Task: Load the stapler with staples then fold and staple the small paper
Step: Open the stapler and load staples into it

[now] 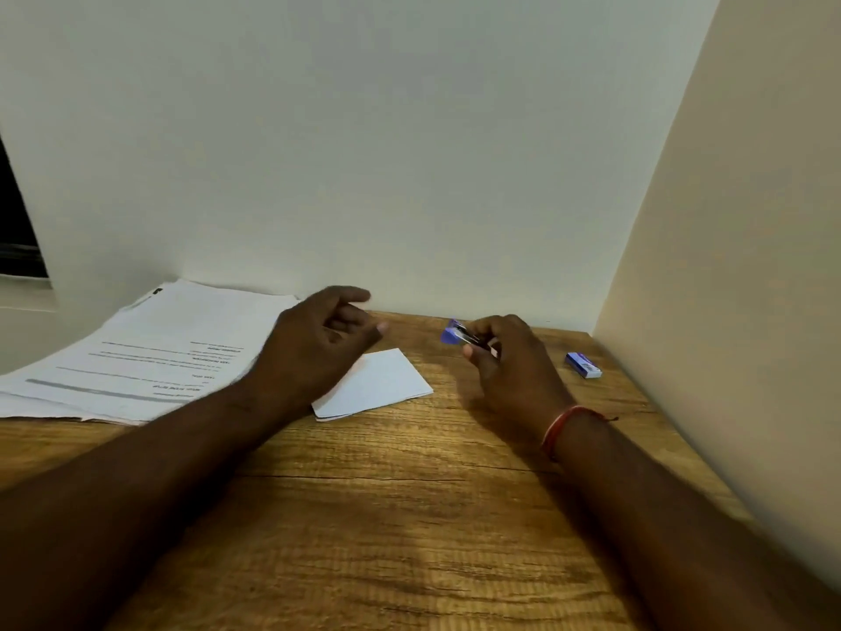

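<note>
The right hand point(509, 362) is gripping a small purple stapler point(453, 333), fingers and thumb curling round its near end. The stapler is sitting just above the desk point(409, 516), close to the back wall point(409, 152). Its long axis is running from the palm up and to the left, with the purple end pointing left toward the wall. Any brand mark on it is too small to make out.

The left hand point(314, 348) is hanging over the left corner of the small paper point(387, 380), fingers loosely curled and grasping nothing; whether it is touching the sheet is unclear. The paper is lying flat between the 2 hands, and 2 layers are showing at its near edge.

Printed sheets point(150, 352) are lying at the left, their text facing away and too blurred to read. A small purple box point(583, 365) is sitting near the side panel point(728, 311), its label illegible. Bare wood is stretching wide in front of both hands.
</note>
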Motion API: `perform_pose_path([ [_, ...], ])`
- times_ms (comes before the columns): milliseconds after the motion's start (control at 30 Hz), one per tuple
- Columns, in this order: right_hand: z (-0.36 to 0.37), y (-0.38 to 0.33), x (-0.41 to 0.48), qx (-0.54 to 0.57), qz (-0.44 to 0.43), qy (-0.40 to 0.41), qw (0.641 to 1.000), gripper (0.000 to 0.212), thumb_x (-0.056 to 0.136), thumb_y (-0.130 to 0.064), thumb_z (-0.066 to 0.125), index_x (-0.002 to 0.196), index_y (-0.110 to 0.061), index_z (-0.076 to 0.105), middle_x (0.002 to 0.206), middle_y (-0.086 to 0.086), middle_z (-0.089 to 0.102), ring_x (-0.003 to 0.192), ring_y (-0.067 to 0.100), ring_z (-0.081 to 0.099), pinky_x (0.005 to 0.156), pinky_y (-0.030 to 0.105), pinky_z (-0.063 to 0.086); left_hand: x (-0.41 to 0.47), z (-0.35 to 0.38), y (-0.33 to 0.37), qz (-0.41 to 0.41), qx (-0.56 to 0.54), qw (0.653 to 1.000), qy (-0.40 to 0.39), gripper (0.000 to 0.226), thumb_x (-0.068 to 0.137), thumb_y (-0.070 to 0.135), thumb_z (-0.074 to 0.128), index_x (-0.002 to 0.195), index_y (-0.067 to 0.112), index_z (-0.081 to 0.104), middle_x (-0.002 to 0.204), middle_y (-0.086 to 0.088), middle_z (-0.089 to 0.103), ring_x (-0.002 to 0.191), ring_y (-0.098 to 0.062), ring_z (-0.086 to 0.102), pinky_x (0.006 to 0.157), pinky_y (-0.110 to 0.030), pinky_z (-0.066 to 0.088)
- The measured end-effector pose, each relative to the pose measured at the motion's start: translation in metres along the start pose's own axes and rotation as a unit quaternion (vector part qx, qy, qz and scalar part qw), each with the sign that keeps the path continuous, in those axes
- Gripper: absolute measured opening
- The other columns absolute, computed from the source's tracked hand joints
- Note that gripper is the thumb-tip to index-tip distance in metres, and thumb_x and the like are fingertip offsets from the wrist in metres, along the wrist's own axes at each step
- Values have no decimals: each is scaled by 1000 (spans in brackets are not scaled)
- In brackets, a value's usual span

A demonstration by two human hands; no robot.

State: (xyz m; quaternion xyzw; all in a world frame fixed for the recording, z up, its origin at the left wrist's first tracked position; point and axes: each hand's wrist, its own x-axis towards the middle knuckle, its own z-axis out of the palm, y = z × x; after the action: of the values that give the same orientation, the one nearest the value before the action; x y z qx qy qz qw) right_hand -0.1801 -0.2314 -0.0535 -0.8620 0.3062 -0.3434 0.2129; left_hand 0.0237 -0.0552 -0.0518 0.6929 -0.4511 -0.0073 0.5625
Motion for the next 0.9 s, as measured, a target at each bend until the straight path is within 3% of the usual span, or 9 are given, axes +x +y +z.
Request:
perform_pose_path([
  [100, 14, -21, -14, 55, -78, 22, 995, 18, 104, -21, 73, 121, -26, 69, 118, -11, 62, 106, -4, 58, 84, 11, 46, -11, 12, 8, -6, -55, 998, -43, 36, 90, 52, 88, 116, 27, 81, 91, 2, 84, 87, -12, 81, 82, -29, 65],
  [200, 21, -37, -23, 105, -94, 12, 990, 23, 102, -28, 78, 123, -28, 68, 118, -15, 66, 107, -7, 61, 79, 7, 50, -19, 19, 15, -8, -137, 987, -85, 35, 93, 46, 85, 113, 17, 82, 92, -8, 86, 88, -24, 84, 77, -40, 68],
  [333, 20, -41, -29, 167, -72, 3, 983, 31, 94, -26, 87, 116, -34, 67, 105, -19, 73, 92, 4, 69, 73, 19, 59, -18, 18, 13, 4, -138, 986, -89, 15, 100, 24, 84, 112, 15, 85, 94, -5, 87, 88, -24, 84, 82, -40, 70],
  [433, 19, -43, -31, 225, -49, -15, 973, 35, 91, -26, 90, 117, -34, 68, 97, -16, 74, 83, 5, 70, 73, 22, 59, -17, 16, 13, 26, -98, 991, -93, 11, 102, 24, 82, 112, 21, 87, 98, 2, 87, 89, -20, 83, 82, -31, 69],
  [500, 19, -43, -31, 235, -44, -21, 971, 34, 93, -30, 87, 122, -35, 70, 98, -11, 76, 89, 6, 72, 78, 26, 62, -17, 15, 13, 39, -78, 992, -91, 9, 102, 26, 82, 110, 24, 86, 98, 4, 85, 89, -17, 82, 80, -22, 65],
  [567, 19, -41, -29, 225, -48, -23, 973, 27, 95, -33, 84, 120, -35, 74, 102, -10, 79, 96, 9, 74, 85, 38, 64, -18, 14, 15, 44, -75, 992, -90, 6, 102, 24, 82, 108, 23, 85, 96, 5, 84, 89, -14, 81, 78, -15, 60],
  [633, 19, -38, -28, 227, -54, -29, 972, 19, 96, -32, 84, 114, -33, 77, 103, -10, 80, 97, 12, 75, 87, 46, 64, -18, 13, 15, 49, -77, 992, -90, 4, 102, 21, 83, 105, 23, 84, 94, 6, 83, 90, -13, 80, 79, -14, 59],
  [767, 19, -37, -27, 277, -37, -29, 960, 16, 97, -23, 83, 110, -26, 75, 97, 2, 79, 90, 27, 75, 80, 45, 67, -15, 14, 11, 45, -90, 992, -75, 7, 100, 21, 85, 106, 26, 84, 98, 0, 84, 96, -23, 82, 91, -33, 65],
  [900, 15, -33, -23, 338, -4, -23, 941, 17, 101, -10, 77, 116, -11, 70, 92, 12, 76, 80, 29, 76, 70, 35, 66, -9, 12, 4, 28, -117, 992, -39, 8, 102, 18, 82, 108, 22, 84, 97, -1, 86, 93, -17, 84, 91, -28, 67],
])
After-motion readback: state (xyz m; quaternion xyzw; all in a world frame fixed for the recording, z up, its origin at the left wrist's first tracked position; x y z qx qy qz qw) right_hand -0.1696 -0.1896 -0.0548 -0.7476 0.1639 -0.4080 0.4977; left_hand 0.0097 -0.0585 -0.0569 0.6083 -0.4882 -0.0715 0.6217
